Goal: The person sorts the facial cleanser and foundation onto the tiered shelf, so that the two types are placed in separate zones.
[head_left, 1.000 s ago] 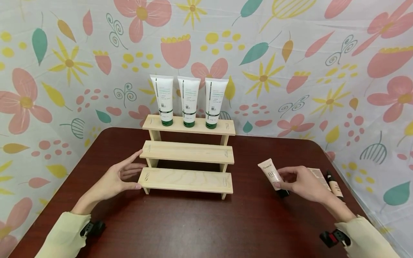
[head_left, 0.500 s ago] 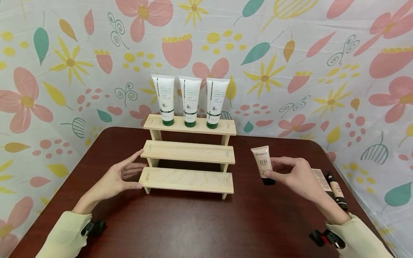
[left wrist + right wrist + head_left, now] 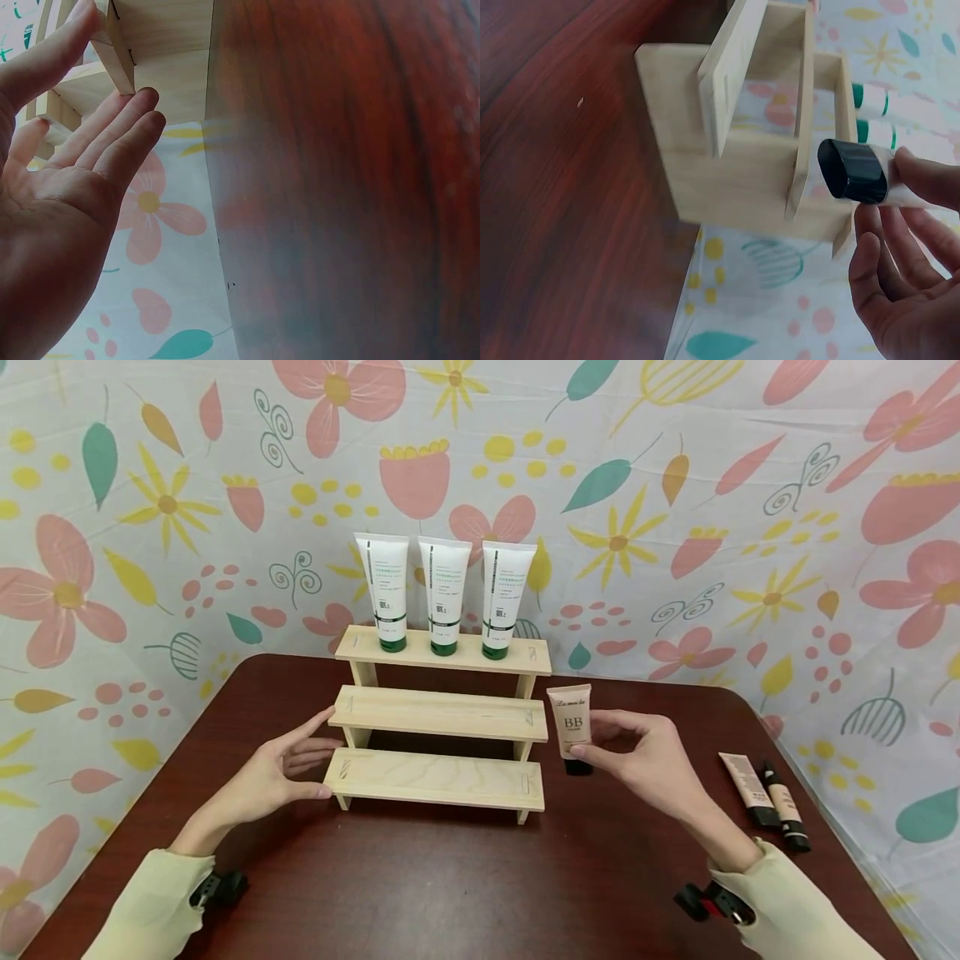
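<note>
Tube (image 3: 568,714), lettered BB, has come over the last second from well right of the rack (image 3: 435,777) to just beside its middle step (image 3: 442,714), near upright, cap (image 3: 577,767) down. From where I stand, the right hand (image 3: 651,764) pinches it between thumb and fingers; the left hand (image 3: 258,783), fingers loosely extended, touches the rack's left end. The carry looks nearly done, yet no step bears it
</note>
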`<state>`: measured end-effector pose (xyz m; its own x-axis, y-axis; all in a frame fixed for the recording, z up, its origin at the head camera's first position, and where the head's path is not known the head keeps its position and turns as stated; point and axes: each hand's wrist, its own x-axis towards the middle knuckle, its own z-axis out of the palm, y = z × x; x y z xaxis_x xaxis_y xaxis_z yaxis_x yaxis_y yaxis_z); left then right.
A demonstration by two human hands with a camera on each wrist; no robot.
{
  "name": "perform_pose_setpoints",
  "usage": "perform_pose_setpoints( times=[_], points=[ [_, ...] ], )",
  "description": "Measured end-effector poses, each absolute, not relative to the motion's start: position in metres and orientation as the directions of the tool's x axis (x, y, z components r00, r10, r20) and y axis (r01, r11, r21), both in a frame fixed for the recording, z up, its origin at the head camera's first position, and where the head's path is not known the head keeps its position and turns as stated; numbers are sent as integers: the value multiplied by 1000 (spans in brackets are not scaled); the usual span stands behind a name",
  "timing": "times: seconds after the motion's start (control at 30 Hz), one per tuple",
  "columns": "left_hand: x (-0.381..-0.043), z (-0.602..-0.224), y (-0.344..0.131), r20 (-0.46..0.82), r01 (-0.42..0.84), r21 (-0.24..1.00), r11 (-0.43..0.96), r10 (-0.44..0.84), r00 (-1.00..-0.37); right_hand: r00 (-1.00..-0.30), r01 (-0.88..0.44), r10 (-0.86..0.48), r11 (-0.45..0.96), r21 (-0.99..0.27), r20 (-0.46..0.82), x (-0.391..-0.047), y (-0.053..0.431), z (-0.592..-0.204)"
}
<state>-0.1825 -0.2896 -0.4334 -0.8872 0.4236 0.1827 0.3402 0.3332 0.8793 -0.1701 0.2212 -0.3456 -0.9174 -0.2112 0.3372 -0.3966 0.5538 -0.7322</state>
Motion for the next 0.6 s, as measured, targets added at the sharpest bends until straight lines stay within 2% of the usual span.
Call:
perform_pose_setpoints(
  times=[0.6],
  points=[
    [-183,-434,-290,183,339,881,330,424,-887,-883,-463,-254,327,-824,395,-181,139,-344]
  ],
)
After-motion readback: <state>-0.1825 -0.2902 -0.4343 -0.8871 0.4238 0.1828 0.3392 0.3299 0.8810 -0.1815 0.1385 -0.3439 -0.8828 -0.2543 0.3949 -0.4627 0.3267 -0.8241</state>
